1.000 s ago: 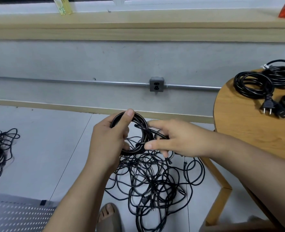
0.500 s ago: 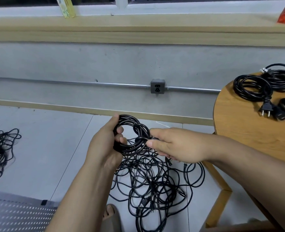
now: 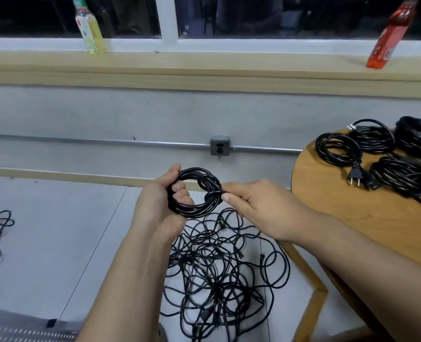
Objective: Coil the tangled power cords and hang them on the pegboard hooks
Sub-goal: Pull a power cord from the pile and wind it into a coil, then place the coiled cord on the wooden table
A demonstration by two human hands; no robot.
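The left hand (image 3: pixel 155 211) grips the black coiled power cord (image 3: pixel 199 211) at 9 o'clock; the right hand (image 3: pixel 256 206) pinches its wrap at 3 o'clock; slackening there may unravel the loops.

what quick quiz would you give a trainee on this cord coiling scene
1. True or false: the left hand grips the coiled cord while the right hand pinches it at its right side.
2. Where do the finished coils lie?
A. on the round wooden table
B. on the window ledge
C. on pegboard hooks
3. Fill in: the tangled cords lie in a pile on the ____.

Key
1. True.
2. A.
3. floor.
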